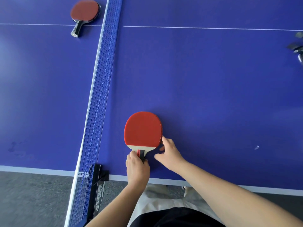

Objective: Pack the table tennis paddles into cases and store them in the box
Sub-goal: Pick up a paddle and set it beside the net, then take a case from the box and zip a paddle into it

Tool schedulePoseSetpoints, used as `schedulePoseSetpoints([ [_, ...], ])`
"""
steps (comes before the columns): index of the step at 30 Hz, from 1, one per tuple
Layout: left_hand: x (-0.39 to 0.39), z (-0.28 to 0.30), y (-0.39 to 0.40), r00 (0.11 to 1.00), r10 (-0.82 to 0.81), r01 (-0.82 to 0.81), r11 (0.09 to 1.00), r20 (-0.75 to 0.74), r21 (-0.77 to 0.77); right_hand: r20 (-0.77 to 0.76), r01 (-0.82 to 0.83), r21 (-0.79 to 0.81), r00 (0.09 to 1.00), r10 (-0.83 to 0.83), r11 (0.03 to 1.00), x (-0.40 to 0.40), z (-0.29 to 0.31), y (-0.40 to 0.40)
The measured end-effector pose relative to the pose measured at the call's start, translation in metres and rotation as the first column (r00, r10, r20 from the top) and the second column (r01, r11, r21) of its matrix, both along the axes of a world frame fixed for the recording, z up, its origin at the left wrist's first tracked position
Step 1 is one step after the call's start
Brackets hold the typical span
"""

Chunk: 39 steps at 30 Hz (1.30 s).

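A red-faced paddle (143,130) with a short red and black handle lies near the front edge of the blue table tennis table (205,79), right of the net. My left hand (137,167) grips its handle from below. My right hand (168,153) sits at the blade's lower right edge, fingertips touching the rim, fingers loosely curled. A second red paddle (84,13) with a black handle lies flat at the far left, beyond the net. No case or box is in view.
The blue net (98,89) runs from the top centre down to its black clamp (98,182) at the table's front edge. A blurred dark object (297,48) shows at the right border. Grey floor lies below the table edge.
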<state>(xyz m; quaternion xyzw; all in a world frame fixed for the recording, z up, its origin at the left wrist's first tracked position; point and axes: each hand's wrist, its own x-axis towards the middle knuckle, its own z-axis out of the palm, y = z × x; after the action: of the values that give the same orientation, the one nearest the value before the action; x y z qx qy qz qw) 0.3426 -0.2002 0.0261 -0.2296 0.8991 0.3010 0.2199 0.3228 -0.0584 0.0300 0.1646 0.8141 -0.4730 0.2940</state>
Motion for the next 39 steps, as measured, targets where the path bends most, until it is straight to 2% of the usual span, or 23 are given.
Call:
schedulePoseSetpoints([
  [7, -0.008, -0.001, -0.022, 1.0, -0.005, 0.006, 0.999, 0.021, -0.035, -0.017, -0.051, 0.002, 0.999, 0.051, 0.999, -0.012, -0.004, -0.016],
  [16, -0.009, 0.006, -0.025, 0.998, 0.025, -0.023, 0.999, 0.051, -0.031, -0.022, -0.123, 0.086, 0.992, 0.125, 0.989, -0.007, -0.003, -0.016],
  [23, -0.006, 0.013, -0.025, 0.997, 0.07, -0.073, 0.996, -0.041, -0.057, -0.053, -0.227, 0.183, 0.969, 0.24, 0.957, 0.003, 0.005, -0.003],
  [29, -0.002, 0.027, -0.014, 0.992, 0.025, -0.04, 0.991, -0.12, -0.127, -0.06, -0.205, 0.225, 0.973, 0.224, 0.952, 0.015, 0.013, 0.022],
  [33, -0.009, 0.035, 0.011, 0.982, -0.074, 0.052, 0.991, -0.172, -0.127, -0.087, -0.139, 0.245, 0.983, 0.164, 0.959, 0.027, 0.021, 0.054],
  [39, -0.024, 0.041, 0.073, 0.928, -0.309, 0.306, 0.951, -0.207, -0.048, -0.153, 0.019, 0.309, 0.988, 0.03, 0.951, 0.051, 0.036, 0.125],
])
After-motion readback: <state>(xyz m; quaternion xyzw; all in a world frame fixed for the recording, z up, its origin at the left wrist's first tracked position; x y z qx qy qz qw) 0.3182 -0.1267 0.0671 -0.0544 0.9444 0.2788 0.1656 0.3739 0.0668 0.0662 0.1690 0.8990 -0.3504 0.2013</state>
